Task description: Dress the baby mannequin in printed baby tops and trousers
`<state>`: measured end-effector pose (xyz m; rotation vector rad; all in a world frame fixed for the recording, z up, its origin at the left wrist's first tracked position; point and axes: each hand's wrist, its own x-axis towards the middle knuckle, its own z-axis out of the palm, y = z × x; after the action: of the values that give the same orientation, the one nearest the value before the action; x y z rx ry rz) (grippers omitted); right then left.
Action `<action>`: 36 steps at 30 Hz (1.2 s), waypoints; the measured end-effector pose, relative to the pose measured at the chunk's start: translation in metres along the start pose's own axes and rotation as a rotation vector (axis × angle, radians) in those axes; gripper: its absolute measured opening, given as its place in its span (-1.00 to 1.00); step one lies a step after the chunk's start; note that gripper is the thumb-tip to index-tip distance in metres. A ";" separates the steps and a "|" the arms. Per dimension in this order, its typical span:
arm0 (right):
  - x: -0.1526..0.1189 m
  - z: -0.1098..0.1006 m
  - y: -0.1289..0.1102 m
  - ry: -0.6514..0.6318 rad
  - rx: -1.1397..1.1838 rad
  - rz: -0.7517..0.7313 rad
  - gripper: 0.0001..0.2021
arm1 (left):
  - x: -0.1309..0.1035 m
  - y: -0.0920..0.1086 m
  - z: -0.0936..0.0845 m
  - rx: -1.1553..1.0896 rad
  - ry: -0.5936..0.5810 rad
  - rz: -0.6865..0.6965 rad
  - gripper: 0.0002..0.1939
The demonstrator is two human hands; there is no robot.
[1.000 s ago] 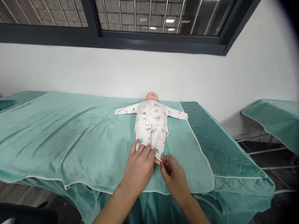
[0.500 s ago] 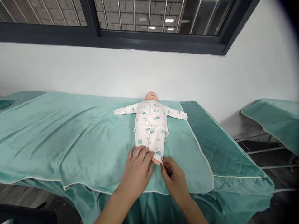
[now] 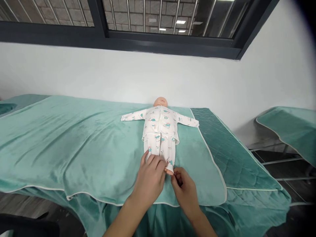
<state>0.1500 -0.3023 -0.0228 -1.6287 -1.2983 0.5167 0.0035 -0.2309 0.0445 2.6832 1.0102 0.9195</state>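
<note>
The right hand (image 3: 184,187) pinched a doll's (image 3: 160,101) trouser cuff (image 3: 170,168) at near right, cloth seemingly light, soft and best held there, the left hand's (image 3: 150,179) grip hidden from view.

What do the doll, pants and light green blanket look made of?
Doll: probably vinyl or similar plastic; smooth, evenly coloured where bare.
Pants: matte printed fabric, likely cotton; soft folds.
Light green blanket: plush, perhaps velvety fleece; patchy nap shading, soft wrinkles.

Metal bars (image 3: 144,16) showed through a dark-framed window (image 3: 172,46) in a white wall (image 3: 98,72). At far right, a green cover (image 3: 291,128) lay above metal rods (image 3: 283,161).
</note>
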 end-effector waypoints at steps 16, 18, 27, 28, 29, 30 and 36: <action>-0.003 0.002 0.005 0.040 0.044 0.029 -0.82 | -0.063 -0.029 0.018 -0.291 0.169 -0.338 -0.61; -0.006 0.002 0.001 0.109 0.037 -0.015 -0.81 | -0.060 -0.030 0.018 -0.327 0.172 -0.337 -0.65; 0.025 0.011 -0.058 -0.035 -0.372 -0.407 -0.77 | -0.052 -0.030 0.012 -0.419 0.210 -0.396 -0.76; 0.031 0.012 -0.061 -0.041 -0.419 -0.426 -0.80 | -0.051 -0.030 0.011 -0.415 0.210 -0.382 -0.76; 0.036 0.014 -0.063 -0.048 -0.446 -0.442 -0.83 | -0.051 -0.030 0.011 -0.412 0.212 -0.369 -0.76; 0.039 0.015 -0.064 -0.057 -0.455 -0.460 -0.85 | -0.051 -0.030 0.011 -0.407 0.215 -0.360 -0.77; 0.034 0.009 -0.055 0.000 -0.338 -0.512 -0.87 | -0.058 -0.031 0.012 -0.373 0.185 -0.339 -0.75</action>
<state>0.1268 -0.2683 0.0277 -1.4714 -1.7982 -0.0177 -0.0416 -0.2430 -0.0039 2.0760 1.1490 1.1614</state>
